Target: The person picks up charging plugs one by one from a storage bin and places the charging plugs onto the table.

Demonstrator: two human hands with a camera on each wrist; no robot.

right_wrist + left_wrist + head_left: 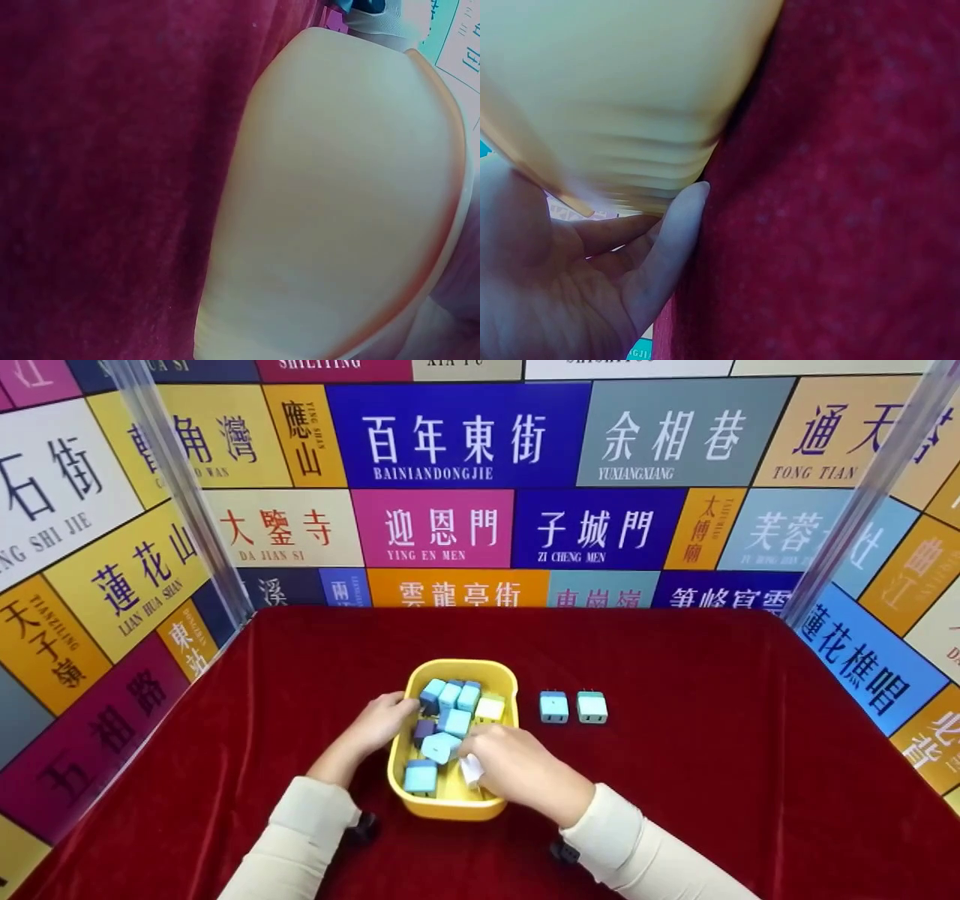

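Note:
A yellow plastic basket (450, 810) stands on the red cloth with several small plug-in chargers inside, mostly light blue (421, 777), one yellowish (490, 709) and one dark purple (424, 733). My left hand (382, 724) holds the basket's left side. In the left wrist view its thumb (671, 247) lies low along the ribbed outer wall. My right hand (510, 757) reaches over the right rim into the basket, its fingertips pinching a tilted light-blue charger (439, 748). Close under that hand lies a white piece (471, 771), partly covered. The right wrist view shows mainly the basket's outer wall (337, 187).
Right of the basket, two light-blue chargers (553, 708) stand side by side on the red cloth (712, 750), prongs pointing away. Colourful sign panels (457, 435) form the backdrop, with clear posts (187, 487) at the table's far corners.

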